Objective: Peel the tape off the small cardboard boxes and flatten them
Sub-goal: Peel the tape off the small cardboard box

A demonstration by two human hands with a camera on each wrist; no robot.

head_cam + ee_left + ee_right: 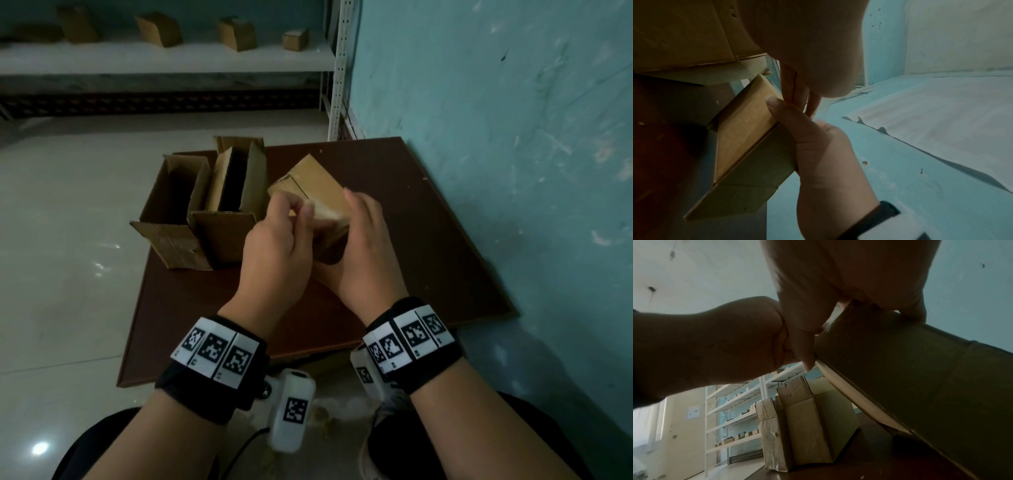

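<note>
A small closed cardboard box (315,185) is held tilted above the brown table (428,240). My right hand (356,219) grips its right side, with the thumb (777,105) lying on the upper face. My left hand (298,209) has its fingers curled at the box's near edge. There the fingertips (805,356) pinch at a pale strip of tape (840,386). The box's underside (920,386) is shadowed, and whether any tape has lifted is hidden by the fingers.
Two opened cardboard boxes (171,205) (233,192) stand on the table's left part, close to the held box. A white shelf (171,58) with several small boxes runs along the back. A teal wall (513,137) borders the table's right side.
</note>
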